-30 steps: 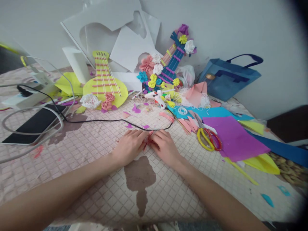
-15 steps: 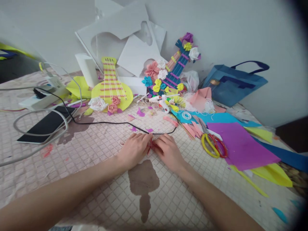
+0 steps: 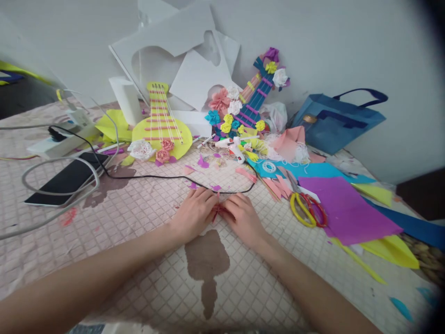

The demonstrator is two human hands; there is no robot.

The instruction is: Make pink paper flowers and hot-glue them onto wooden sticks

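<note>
At mid quilted cover (image 3: 139,264), left hand (image 3: 194,214) and right hand (image 3: 245,219) meet, fingers of both pinching red paper piece (image 3: 218,211), black cable (image 3: 156,177) just beyond.

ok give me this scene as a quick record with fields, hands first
left hand: fingertips on the red paper piece
right hand: fingertips on the same piece, opposite side
surface: quilted cloth, brown patch near wrists
right of hands: scissors, purple sheet
behind hands: black cable, glue gun
by wall: yellow paper guitar, blue paper guitar, blue bag
</note>
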